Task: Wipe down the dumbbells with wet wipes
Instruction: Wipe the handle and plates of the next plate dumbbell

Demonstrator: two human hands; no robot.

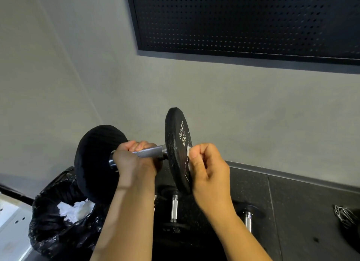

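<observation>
A black dumbbell (176, 142) with a knurled steel handle is held up in the air at the centre of the head view. My left hand (134, 159) is wrapped around its handle. My right hand (206, 169) pinches a small white wet wipe (188, 150) against the outer face of the right-hand plate, which carries raised white lettering. Most of the wipe is hidden inside my fingers.
Below on the dark rubber floor lie two more dumbbells (174, 208) (248, 219). A black rubbish bag (58, 227) with crumpled white wipes stands at the lower left. A grey wall and a black perforated panel (243, 21) are ahead. A metal chain (343, 216) lies at the right.
</observation>
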